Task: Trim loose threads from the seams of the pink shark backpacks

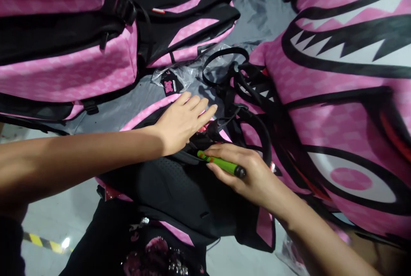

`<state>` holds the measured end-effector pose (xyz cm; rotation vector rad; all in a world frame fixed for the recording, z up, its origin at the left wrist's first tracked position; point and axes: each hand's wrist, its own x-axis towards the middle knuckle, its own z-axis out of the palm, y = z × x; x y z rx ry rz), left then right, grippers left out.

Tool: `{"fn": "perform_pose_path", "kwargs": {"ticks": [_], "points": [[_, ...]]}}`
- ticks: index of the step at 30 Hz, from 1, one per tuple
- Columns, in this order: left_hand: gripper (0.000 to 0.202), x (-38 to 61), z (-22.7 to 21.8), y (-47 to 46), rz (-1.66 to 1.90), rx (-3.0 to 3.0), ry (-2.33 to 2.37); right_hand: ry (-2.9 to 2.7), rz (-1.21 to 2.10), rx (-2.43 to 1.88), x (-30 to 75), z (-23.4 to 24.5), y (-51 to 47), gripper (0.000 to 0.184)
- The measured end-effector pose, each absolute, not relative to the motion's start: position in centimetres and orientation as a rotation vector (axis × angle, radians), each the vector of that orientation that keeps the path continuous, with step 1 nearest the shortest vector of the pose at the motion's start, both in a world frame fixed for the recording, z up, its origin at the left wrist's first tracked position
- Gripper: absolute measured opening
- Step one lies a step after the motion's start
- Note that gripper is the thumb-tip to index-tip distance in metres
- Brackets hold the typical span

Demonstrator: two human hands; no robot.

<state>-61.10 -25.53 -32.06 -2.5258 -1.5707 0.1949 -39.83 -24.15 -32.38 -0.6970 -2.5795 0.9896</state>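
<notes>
A pink and black backpack [180, 190] lies back side up in front of me, its black mesh padding facing up. My left hand [183, 121] rests flat on its upper part, fingers stretched out and together. My right hand [247, 173] is closed around a green tool with a black end [224, 165], whose tip points left onto the black padding. Black straps [244, 83] loop just beyond both hands.
Pink backpacks with shark-mouth print surround me: a large one at right [340, 87], stacked ones at left [64, 66] and behind [186, 14]. A black hang tag [171, 84] lies in clear plastic. Grey surface [257, 14] shows between them. Yellow-black floor tape [41, 241] lies at lower left.
</notes>
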Motion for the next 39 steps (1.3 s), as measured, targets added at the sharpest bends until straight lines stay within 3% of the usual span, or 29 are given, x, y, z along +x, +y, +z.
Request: {"fn": "perform_pose_path", "kwargs": {"ticks": [4, 16, 31, 39], "points": [[0.071, -60.9, -32.4, -25.5, 0.158, -2.505, -1.572, -2.575, 0.83, -0.698, -39.2, -32.3, -25.0, 0.019], [0.056, -61.4, -31.9, -24.9, 0.187, -2.569, -1.564, -2.561, 0.709, -0.662, -41.2, -33.3, -25.4, 0.019], [0.074, -61.4, -32.2, -24.8, 0.031, -2.727, -1.74, -2.594, 0.691, -0.89, -42.9, -32.3, -26.9, 0.022], [0.07, -61.6, -32.2, -24.9, 0.023, -2.721, -1.716, -2.43, 0.778, -0.998, -42.8, -32.7, -27.8, 0.021]]}}
